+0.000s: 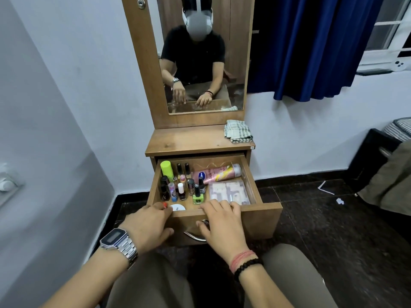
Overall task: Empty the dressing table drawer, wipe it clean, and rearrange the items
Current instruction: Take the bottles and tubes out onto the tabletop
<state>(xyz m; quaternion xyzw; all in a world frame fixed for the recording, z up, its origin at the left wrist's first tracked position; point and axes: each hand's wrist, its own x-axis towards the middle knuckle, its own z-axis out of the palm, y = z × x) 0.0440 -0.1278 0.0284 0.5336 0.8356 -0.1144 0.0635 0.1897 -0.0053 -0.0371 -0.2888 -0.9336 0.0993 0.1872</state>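
Drawer of brown laminated wood (262, 210) stands pulled out from the small dressing table (178, 144), and it is full. Inside at the left are many small nail polish bottles (182, 188) standing upright, with a tall lime-green tube (166, 171) behind them; at the back right lies a pink tube (216, 173) on its side, and in front of it a clear plastic box with white pieces (229, 192). A round white container (178, 207) is half hidden behind the front panel and its label cannot be read fully. The left hand (149, 223), with a silver metal watch, grips the front edge at the left corner, and something small and red shows at its fingertips; what it is I cannot tell. The right hand (219, 225) holds the same edge with curled fingers, covering part of the metal handle (195, 236). On the tabletop lies a folded checked cloth (238, 131) under the mirror (200, 63). Around are pale walls, a dark blue curtain (311, 45) and a dark tiled floor (322, 230).
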